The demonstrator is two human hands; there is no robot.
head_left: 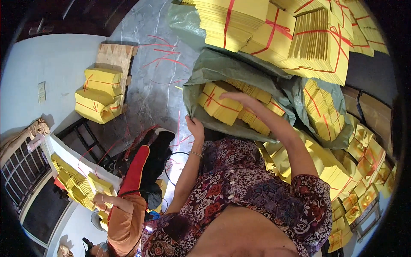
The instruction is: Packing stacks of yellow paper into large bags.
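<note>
A dark green woven sack (205, 68) lies open in front of me. Inside it are several bundles of yellow paper pieces, which look like envelopes, tied with red ribbon. My left hand (195, 128) pinches the sack's rim at its near left side. My right hand (239, 99) reaches over the opening, fingers stretched out along the top of the leftmost yellow bundle (218, 113). That bundle sits tilted against the sack's wall. The underside of my right hand and its thumb are partly hidden.
Large tied yellow bundles (274, 32) are piled beyond the sack. Another filled sack (323, 109) stands to its right, with more stacks below. Bundles rest by a wooden pallet (112, 55) at left. A co-worker in an orange top (126, 218) handles yellow paper. Red ribbon scraps (167, 51) litter the floor.
</note>
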